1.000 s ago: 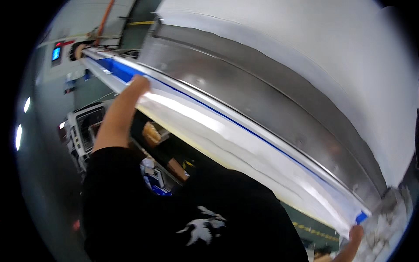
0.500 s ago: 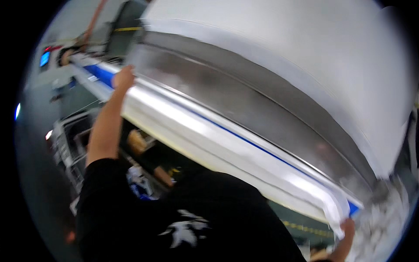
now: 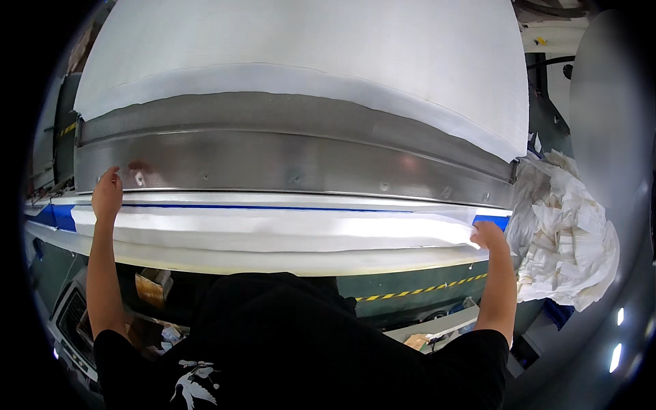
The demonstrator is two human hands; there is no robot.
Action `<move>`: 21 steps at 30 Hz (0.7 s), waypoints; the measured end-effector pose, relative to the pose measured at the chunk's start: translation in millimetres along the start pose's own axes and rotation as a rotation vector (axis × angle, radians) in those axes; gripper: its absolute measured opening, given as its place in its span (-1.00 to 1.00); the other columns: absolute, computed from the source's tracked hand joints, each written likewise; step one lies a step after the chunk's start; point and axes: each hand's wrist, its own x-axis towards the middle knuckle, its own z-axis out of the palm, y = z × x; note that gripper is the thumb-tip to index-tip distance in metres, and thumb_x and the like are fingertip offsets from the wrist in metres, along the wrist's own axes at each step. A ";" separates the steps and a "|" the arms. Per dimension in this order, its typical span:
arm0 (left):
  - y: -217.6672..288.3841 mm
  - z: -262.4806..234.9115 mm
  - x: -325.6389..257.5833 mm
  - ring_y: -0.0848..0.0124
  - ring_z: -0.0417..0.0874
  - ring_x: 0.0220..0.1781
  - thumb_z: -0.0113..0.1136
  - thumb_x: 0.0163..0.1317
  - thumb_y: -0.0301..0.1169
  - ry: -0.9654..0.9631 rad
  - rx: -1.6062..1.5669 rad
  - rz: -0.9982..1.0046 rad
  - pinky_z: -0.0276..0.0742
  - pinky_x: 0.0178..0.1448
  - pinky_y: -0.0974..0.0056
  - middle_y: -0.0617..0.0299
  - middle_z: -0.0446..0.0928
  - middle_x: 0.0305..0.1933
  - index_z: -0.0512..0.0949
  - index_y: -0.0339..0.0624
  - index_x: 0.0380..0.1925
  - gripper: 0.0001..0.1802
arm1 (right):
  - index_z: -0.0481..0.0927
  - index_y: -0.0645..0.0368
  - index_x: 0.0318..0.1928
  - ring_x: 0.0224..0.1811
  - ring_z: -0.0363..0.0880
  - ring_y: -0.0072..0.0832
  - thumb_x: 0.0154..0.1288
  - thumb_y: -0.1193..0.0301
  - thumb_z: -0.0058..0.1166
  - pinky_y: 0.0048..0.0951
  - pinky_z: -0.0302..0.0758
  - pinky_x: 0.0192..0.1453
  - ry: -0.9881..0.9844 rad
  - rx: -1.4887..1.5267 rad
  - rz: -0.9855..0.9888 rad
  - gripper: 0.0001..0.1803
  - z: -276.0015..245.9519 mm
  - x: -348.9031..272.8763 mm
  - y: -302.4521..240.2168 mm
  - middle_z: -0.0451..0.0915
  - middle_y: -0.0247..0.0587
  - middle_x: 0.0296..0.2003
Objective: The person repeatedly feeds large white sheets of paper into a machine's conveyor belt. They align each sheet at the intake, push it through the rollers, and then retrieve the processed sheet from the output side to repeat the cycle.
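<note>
Left hand: your left hand [image 3: 107,195] is stretched out to the far left end of the white sheet [image 3: 273,229], fingers flat and spread, pressing down on its upper edge – nothing gripped
Right hand: your right hand [image 3: 489,236] sits at the sheet's right end, fingers curled over the corner; it looks pinched around the fabric there, though the fingertips are partly hidden
Sheet: it lies stretched between your two hands as a long flat strip, folded along its length, touching both palms
Blue tape: a thin blue line [image 3: 273,207] runs just beyond your fingers along the sheet's far edge; wider blue patches show outside each hand – one left of your left hand [image 3: 58,216], one just above your right hand [image 3: 493,221]
Steel bar: the long metal bar [image 3: 294,164] stands directly past both hands, running from one to the other, with small screws along it
Roll: a big white fabric roll [image 3: 307,55] rises behind the bar, well beyond your reach
Scrap pile: crumpled white offcuts [image 3: 567,239] are heaped just to the outside of your right hand
Below: a yellow-black striped edge [image 3: 424,288] runs under your right forearm; boxes and clutter [image 3: 152,287] lie beneath your left arm
</note>
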 end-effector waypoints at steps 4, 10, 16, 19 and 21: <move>-2.7 1.8 9.4 0.09 0.62 -0.17 -0.02 0.23 -0.35 0.025 -0.032 0.030 0.51 -0.13 0.10 0.09 0.61 -0.22 0.52 -0.03 -0.06 -0.72 | 0.61 0.08 -0.12 -0.10 0.57 -0.09 -0.06 0.22 0.06 -0.15 0.50 -0.02 0.035 0.014 -0.114 -0.57 -23.3 1.7 -40.5 0.62 -0.05 -0.19; 48.8 -3.8 -7.8 0.13 0.62 -0.18 0.04 0.19 -0.38 0.047 -0.167 0.214 0.51 -0.13 0.14 0.09 0.60 -0.21 0.55 -0.08 -0.14 -0.76 | 0.60 0.14 -0.18 -0.15 0.55 -0.01 -0.09 0.21 0.05 -0.17 0.48 -0.03 -0.009 0.063 -0.324 -0.58 -46.2 -16.8 -109.2 0.61 0.04 -0.24; 108.3 -10.0 -27.6 0.11 0.58 -0.29 0.10 0.15 -0.41 0.068 -0.224 0.447 0.47 -0.20 0.11 0.14 0.58 -0.32 0.57 -0.07 -0.22 -0.81 | 0.56 0.24 -0.21 -0.22 0.54 -0.05 -0.09 0.16 0.11 -0.24 0.44 -0.10 -0.287 0.340 -0.512 -0.53 -61.5 -48.2 -176.1 0.59 0.09 -0.29; 107.3 -10.1 -32.4 0.11 0.58 -0.29 0.10 0.15 -0.42 0.056 -0.272 0.436 0.47 -0.20 0.11 0.16 0.58 -0.32 0.57 -0.06 -0.22 -0.82 | 0.53 0.26 -0.16 -0.22 0.53 -0.14 -0.08 0.16 0.12 -0.29 0.43 -0.09 -0.318 0.422 -0.584 -0.50 -63.7 -50.7 -202.6 0.58 0.07 -0.28; 101.5 -14.9 -35.4 0.13 0.60 -0.30 0.10 0.14 -0.44 0.062 -0.238 0.393 0.48 -0.21 0.13 0.16 0.59 -0.30 0.58 -0.07 -0.23 -0.81 | 0.51 0.27 -0.12 -0.16 0.53 -0.23 -0.07 0.14 0.22 -0.32 0.42 -0.04 -0.351 0.539 -0.591 -0.45 -67.6 -51.5 -215.9 0.59 0.02 -0.23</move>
